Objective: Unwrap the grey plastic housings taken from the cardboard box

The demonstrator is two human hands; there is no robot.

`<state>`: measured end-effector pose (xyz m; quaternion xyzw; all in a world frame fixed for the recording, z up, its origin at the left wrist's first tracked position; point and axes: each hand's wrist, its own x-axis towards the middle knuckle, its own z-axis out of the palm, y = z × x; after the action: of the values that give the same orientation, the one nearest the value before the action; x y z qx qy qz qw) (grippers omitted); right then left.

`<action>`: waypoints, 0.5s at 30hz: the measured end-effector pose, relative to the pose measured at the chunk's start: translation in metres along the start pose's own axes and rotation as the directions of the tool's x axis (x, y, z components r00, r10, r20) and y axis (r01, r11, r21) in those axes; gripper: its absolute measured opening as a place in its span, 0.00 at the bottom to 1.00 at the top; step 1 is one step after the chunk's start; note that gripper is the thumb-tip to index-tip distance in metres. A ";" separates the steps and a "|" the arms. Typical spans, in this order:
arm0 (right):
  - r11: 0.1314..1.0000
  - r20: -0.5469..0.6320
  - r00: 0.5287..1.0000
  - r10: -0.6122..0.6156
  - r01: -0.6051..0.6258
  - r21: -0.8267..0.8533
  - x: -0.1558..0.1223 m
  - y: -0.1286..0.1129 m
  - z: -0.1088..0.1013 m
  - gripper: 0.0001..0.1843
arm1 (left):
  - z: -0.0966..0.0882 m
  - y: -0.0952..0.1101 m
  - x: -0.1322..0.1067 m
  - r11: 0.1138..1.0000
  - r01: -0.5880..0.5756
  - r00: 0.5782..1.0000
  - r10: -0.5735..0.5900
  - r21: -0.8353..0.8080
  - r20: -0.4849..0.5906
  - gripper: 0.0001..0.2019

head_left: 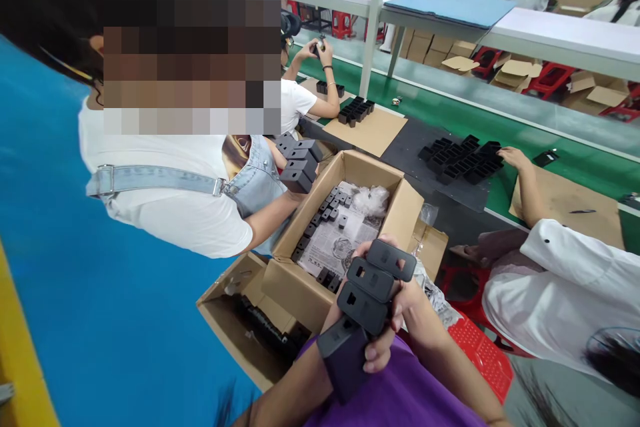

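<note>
Several black plastic housings [367, 303], each with a small cut-out in its end face, are lined up in a row between my two hands. My left hand [361, 250] is wrapped round them from the far left side, mostly hidden behind them. On the near right side, the fingers of my right hand [397, 317] curl against the same row. Just beyond my hands stands an open cardboard box [281, 245] with printed paper and more small black housings [330, 203] inside.
A lower cardboard box [220, 300] holds more black parts. At the left a co-worker [185, 193] carries black housings [300, 167]. Another person's hand [515, 159] touches black housings [457, 157] on the bench. A red stool [480, 347] stands at the right.
</note>
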<state>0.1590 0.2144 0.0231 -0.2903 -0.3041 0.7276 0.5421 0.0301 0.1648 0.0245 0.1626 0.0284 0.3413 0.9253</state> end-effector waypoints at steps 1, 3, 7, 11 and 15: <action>0.999 0.106 0.994 0.019 -0.015 -0.034 0.002 -0.002 -0.002 0.51 | -0.002 -0.001 -0.001 1.000 -0.007 1.000 0.007 0.003 0.000 0.30; 0.997 0.210 0.977 0.026 -0.011 -0.075 0.006 -0.005 -0.007 0.52 | -0.006 -0.004 -0.002 1.000 -0.010 1.000 0.010 0.012 0.004 0.30; 0.997 0.273 0.961 0.043 -0.023 -0.074 0.007 -0.003 -0.021 0.54 | -0.023 -0.012 -0.002 1.000 -0.001 0.998 0.000 0.028 0.056 0.32; 0.988 0.316 0.948 0.043 0.006 -0.153 0.014 -0.004 -0.036 0.57 | -0.062 -0.026 0.005 1.000 0.009 0.983 -0.014 0.026 0.181 0.36; 0.966 0.380 0.925 0.025 0.075 -0.247 0.024 -0.011 -0.047 0.58 | -0.114 -0.038 0.009 0.998 0.054 0.972 -0.058 0.024 0.226 0.43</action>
<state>0.1956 0.2456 -0.0016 -0.2076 -0.4987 0.7174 0.4399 0.0418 0.1757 -0.0948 0.2078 -0.0698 0.2938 0.9304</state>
